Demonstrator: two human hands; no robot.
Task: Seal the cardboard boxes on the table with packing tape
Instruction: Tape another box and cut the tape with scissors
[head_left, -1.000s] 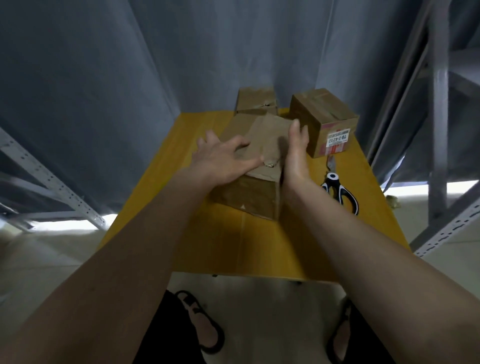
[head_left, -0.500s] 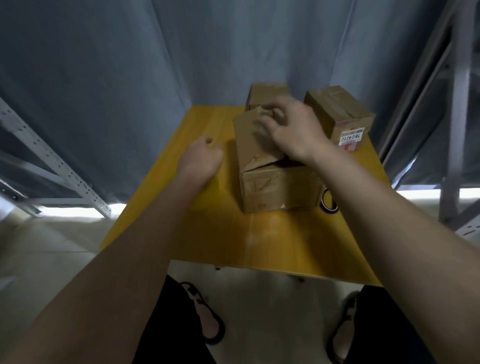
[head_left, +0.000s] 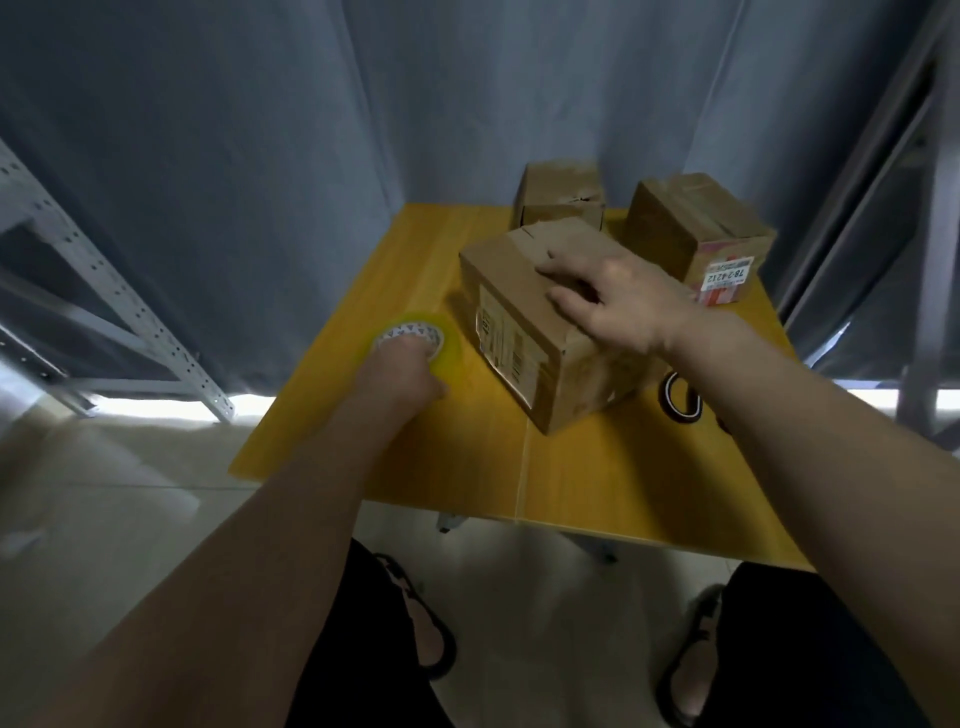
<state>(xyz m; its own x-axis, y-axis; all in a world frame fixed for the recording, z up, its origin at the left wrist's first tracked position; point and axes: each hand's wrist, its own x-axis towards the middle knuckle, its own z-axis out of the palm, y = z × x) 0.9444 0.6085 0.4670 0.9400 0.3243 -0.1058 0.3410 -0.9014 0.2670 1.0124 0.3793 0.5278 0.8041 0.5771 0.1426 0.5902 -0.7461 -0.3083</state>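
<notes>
Holding the flaps of the nearest cardboard box down with our right hand, fingers spread flat across its top, we reach with our left hand for the roll of packing tape lying flat on the yellow bench just left of the box. The left fingers look curled over the near edge of the roll, though blur keeps us from telling whether they have truly closed on it. Two more boxes wait at the far end of the bench, the right one bearing a printed label, and the scissors lie partly hidden under our right forearm. To do this step well, we judge the right hand should keep both flaps pressed level and the seam shut while the left lifts the roll, finds the free end and brings it to the far edge of the seam, so the strip runs centred along the join.
</notes>
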